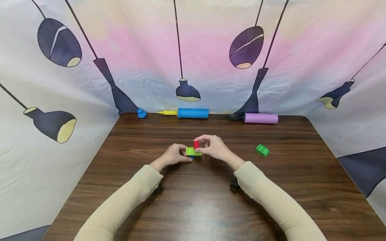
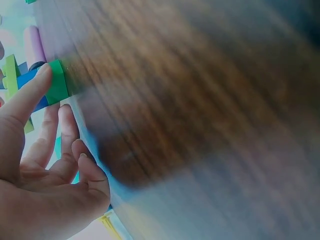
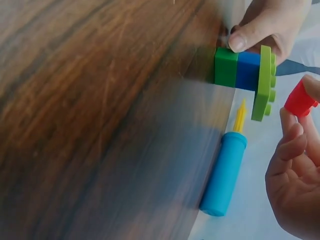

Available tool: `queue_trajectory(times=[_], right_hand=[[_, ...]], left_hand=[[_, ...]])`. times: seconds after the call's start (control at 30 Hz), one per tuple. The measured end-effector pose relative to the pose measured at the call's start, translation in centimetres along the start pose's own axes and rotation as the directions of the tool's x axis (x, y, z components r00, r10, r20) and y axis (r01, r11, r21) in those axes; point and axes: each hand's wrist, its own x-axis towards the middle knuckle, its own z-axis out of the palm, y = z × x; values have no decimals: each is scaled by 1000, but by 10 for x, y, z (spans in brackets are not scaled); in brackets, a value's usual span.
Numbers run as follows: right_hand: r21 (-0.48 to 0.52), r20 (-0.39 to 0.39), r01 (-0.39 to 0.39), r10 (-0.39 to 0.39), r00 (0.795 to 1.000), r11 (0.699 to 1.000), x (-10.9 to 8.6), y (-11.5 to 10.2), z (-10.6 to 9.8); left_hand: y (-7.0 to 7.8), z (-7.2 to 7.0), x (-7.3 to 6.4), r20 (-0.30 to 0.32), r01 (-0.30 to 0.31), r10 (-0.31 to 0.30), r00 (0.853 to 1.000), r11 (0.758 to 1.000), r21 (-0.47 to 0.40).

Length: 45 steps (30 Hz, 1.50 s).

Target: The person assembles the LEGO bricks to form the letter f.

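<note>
1. The stack (image 1: 190, 151) has a green block (image 3: 225, 68) at its base, a blue block (image 3: 247, 71) in the middle and a studded lime plate (image 3: 263, 84) on top; it is midway between the side edges of the table (image 1: 193, 204), nearer the far edge.
2. The small red block (image 3: 300, 99) is just above the lime plate, apart from it.
3. The left hand (image 1: 175, 154) pinches the stack, thumb on the near side.
4. The right hand (image 1: 215, 147) grips the red block between thumb and fingers, its forearm angling in from the near right.
</note>
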Motion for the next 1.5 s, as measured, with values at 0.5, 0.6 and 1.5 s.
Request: queue_trajectory(times=[0.5, 0.6, 1.5], right_hand=[[-75, -24, -46, 44, 999, 996, 3, -5, 17], [-72, -29, -65, 63, 998, 995, 2, -5, 18], [-104, -22, -99, 98, 995, 990, 7, -10, 22]], left_hand=[[1, 2, -1, 8, 11, -11, 1000, 1000, -11], [1, 3, 1, 10, 17, -17, 1000, 1000, -15], [3, 0, 1, 25, 14, -13, 1000, 1000, -14]])
